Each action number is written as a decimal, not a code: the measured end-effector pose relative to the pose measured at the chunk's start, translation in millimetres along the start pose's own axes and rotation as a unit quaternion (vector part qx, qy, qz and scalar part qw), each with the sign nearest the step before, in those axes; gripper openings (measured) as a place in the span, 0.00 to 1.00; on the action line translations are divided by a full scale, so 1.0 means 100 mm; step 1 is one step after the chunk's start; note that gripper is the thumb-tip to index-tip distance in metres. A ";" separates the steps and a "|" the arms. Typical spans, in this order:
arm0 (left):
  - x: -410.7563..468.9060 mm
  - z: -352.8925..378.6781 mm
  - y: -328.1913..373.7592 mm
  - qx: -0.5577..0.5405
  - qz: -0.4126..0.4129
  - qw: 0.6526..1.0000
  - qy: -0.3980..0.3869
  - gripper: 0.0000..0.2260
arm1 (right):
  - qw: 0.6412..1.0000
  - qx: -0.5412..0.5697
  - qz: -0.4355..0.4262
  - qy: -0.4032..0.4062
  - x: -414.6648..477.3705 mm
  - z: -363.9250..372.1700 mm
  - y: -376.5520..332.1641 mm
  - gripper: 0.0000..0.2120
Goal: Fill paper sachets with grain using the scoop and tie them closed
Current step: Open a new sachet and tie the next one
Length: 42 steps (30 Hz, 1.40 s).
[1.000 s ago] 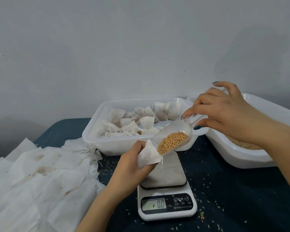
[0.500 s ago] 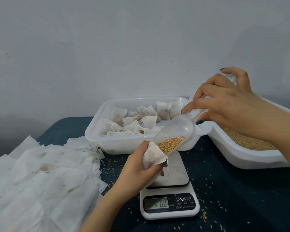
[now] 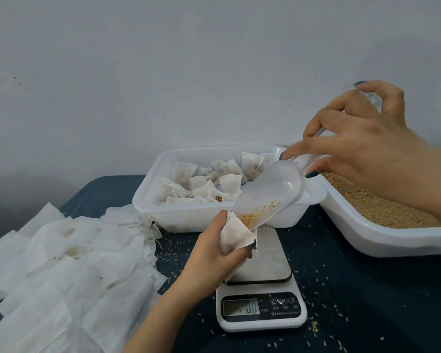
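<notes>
**Pouring grain from the scoop into a sachet, centre of the frame**

The left grip [image 3: 211, 253] is curled round the paper sachet [image 3: 236, 236] and holds its mouth open just above the scale [image 3: 262, 309]. The right grip [image 3: 362, 149] pinches the handle of the clear scoop [image 3: 273, 189]. The scoop is tilted down with its lip in the sachet's mouth, and only a little grain is left at the lip. To finish cleanly, I'd hold the lip inside the mouth, lift the handle gently so the last grains slide out, and hold the sachet upright. Loose grains scattered on the desk [image 3: 367, 301] suggest spills come easily. The grain tray [image 3: 367, 238] sits at the right, and the tray of filled sachets [image 3: 148, 200] is behind the scoop.
</notes>
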<state>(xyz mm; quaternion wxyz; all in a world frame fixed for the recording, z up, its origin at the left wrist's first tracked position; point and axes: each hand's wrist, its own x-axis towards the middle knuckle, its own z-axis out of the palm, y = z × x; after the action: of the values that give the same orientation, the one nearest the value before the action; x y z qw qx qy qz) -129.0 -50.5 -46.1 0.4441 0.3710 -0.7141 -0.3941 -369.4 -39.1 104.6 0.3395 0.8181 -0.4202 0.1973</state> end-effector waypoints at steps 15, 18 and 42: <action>0.00 -0.03 0.03 -0.087 0.009 0.996 0.023 0.09 | 0.942 0.254 0.186 -0.120 -0.43 0.40 0.16 0.15; 0.01 -0.04 0.02 -0.090 0.008 0.996 0.025 0.06 | 0.900 0.342 0.248 -0.112 -0.59 0.60 0.22 0.16; 0.11 -0.19 -0.13 0.087 0.028 0.986 0.136 0.10 | 0.864 0.072 0.468 -0.169 -0.85 1.21 0.54 0.12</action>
<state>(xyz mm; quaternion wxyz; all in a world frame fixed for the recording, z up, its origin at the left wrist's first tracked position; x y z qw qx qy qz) -112.8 -69.6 -48.7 0.5140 0.4380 -0.6890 -0.2633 -457.7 -101.3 -9.7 0.0706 0.5683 -0.7893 0.2215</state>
